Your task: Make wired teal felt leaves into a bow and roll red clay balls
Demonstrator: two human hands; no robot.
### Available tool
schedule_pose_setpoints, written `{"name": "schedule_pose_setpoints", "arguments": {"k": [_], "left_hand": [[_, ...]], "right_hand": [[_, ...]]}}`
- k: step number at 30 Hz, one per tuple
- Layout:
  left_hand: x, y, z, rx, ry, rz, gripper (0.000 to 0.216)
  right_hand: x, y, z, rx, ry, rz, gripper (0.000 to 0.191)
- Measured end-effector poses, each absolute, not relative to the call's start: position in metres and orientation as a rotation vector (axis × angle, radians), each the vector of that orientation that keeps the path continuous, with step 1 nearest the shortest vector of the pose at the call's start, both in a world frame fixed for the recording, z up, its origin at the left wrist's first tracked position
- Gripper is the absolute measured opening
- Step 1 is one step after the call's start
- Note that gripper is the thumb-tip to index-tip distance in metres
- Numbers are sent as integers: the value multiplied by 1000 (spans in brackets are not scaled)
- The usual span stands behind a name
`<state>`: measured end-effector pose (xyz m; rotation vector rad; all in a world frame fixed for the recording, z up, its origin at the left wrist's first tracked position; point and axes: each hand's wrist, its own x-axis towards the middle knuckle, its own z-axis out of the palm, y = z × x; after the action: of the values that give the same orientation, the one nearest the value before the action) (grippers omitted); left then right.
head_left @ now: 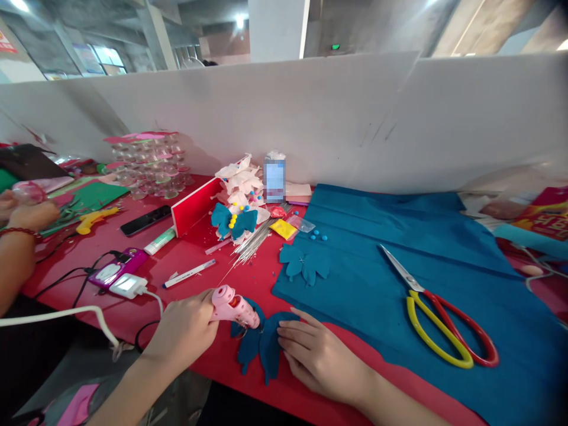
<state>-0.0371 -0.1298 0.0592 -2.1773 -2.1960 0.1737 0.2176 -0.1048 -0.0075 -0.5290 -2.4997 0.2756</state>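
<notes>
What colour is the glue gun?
The glue gun is pink, as the head view shows.

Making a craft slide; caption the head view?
Left hand holds a pink glue gun over a blue butterfly cutout, right hand touching it.

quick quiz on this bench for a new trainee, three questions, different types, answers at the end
1. True or false: the scissors lie on the blue cloth.
2. What does the left grip hold over the blue cutout?
A) a pen
B) a pink glue gun
C) a phone
3. Fill in: the balls along the middle of the decorated blue butterfly, near the red board, are ____.

Key: 1. True. 2. B. 3. Yellow.
</notes>
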Motion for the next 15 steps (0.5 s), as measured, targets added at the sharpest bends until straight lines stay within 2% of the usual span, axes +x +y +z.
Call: {"name": "schedule_pose_setpoints", "arguments": {"k": [15], "left_hand": [[-42,-128,60,-2161,-2205,211,29]], "right_hand": [[218,-105,-6,-547,-2532,297,23]]}}
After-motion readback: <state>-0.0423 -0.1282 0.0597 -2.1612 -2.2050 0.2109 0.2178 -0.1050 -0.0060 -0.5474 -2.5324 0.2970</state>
